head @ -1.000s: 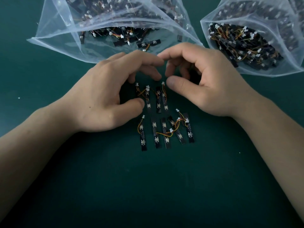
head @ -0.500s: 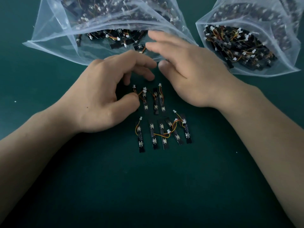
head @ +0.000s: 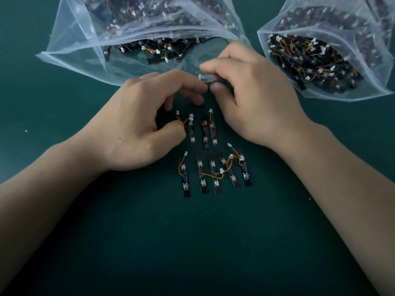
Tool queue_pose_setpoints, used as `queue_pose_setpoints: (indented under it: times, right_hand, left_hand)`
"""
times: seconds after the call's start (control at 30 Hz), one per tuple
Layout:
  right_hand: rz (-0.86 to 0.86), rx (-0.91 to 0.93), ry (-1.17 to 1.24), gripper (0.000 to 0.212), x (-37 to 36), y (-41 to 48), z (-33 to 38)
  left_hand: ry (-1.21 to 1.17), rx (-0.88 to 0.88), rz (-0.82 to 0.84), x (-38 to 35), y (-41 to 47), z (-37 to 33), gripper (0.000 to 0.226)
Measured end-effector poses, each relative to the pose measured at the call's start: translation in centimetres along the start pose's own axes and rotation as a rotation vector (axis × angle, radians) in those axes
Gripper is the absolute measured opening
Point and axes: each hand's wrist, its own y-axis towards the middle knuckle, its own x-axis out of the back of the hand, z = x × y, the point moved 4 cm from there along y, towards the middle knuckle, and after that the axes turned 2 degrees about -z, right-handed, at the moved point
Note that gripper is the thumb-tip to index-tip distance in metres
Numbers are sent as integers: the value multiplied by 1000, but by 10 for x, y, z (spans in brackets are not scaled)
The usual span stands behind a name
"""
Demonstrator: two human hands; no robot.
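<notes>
Pinching a likely light, stiff yet fragile LED strip (head: 206, 79) by its board, the safest hold, right hand (head: 252, 99); left hand (head: 136, 129) curled, empty, thumb touching a laid-out wire (head: 185, 122).

Dark green mat (head: 192, 242) under everything. Clear zip bag (head: 128, 69) far left, mouth open toward viewer, heaped with black strips (head: 162, 54) on orange-yellow wires. Second clear bag (head: 374, 90) far right, also full, well apart from first. Lower row of five strips (head: 216, 182) on mat, wires of right ones crossing, leftmost slightly apart. White speck (head: 26, 130) at left.
</notes>
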Motion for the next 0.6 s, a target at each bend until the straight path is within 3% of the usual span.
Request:
queue_pose_setpoints:
  times: [0.23,0.6]
  right_hand:
    - [-103,14,-19,16,14,-14,-13]
    - [78,118,232,10,22,-31,-28]
  left_hand:
    - [-23,13,-7,0,-1,3,62]
    - [-130,45,-58,1,-1,11,50]
